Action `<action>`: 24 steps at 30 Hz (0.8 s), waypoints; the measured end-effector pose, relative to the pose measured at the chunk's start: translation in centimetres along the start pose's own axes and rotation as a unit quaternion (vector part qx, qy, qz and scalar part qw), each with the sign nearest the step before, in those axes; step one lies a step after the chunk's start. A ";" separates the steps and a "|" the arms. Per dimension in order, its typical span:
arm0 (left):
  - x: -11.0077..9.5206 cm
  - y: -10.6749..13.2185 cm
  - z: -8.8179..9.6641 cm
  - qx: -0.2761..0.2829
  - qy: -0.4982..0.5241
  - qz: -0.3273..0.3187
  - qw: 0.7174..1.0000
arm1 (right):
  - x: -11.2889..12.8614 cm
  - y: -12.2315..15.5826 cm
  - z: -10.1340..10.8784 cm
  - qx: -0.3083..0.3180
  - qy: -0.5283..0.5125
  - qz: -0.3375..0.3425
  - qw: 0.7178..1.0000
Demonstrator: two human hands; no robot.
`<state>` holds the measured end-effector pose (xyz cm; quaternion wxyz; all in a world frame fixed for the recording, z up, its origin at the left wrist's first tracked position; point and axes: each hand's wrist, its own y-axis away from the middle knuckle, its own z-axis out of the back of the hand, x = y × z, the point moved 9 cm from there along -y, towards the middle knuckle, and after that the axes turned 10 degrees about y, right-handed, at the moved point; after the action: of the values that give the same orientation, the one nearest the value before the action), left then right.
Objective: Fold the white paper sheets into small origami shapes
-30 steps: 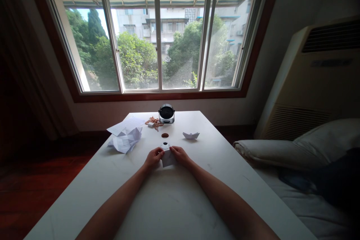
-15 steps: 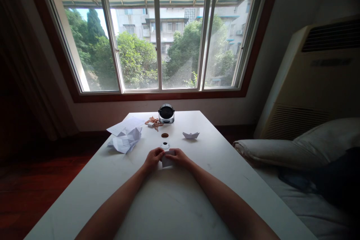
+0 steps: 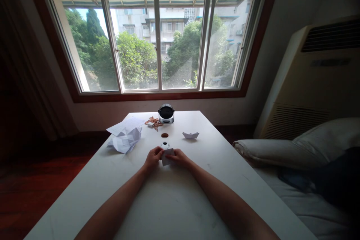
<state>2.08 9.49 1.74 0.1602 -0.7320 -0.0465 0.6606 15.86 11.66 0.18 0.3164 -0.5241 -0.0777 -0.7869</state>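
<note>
We have the left hand (image 3: pixel 152 158) and right hand (image 3: pixel 180 158) pinched on a small folded paper (image 3: pixel 167 156), fingers closed on its two edges, mid-tabletop (image 3: pixel 168 202) just short of a small round dish (image 3: pixel 165 145). We judge a fold is being pressed; next likely needs a firm, aligned crease. Crumpled sheets (image 3: pixel 125 140) left, paper boat (image 3: pixel 191 135) right, window (image 3: pixel 157 39) beyond, bed (image 3: pixel 295 195) far right.

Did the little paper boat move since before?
No. The paper boat sits at the same spot right of the brown disc, while both hands keep holding the folded paper.
</note>
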 end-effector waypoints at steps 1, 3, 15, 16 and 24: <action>0.1 0.0 0.0 0.000 -0.002 0.001 1.000 | 0.0 0.0 0.0 -0.002 0.006 0.002 1.000; 0.3 0.0 0.0 0.003 -0.007 0.005 1.000 | -0.3 -0.1 0.1 -0.007 0.021 -0.002 1.000; 1.0 -0.1 -0.4 0.029 -0.004 0.025 0.999 | -0.9 -0.3 0.3 -0.034 0.055 -0.016 0.998; 1.1 -0.2 -0.4 0.029 -0.005 0.025 0.999 | -0.9 -0.4 0.2 -0.037 0.052 -0.016 0.998; 0.9 0.1 -0.6 0.044 -0.038 0.025 0.998 | -0.8 -0.7 1.3 -0.096 0.040 -0.020 0.994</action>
<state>2.79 9.56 0.89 0.1735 -0.6994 -0.0053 0.6933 16.68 13.09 0.15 0.2520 -0.5187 0.0004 -0.8170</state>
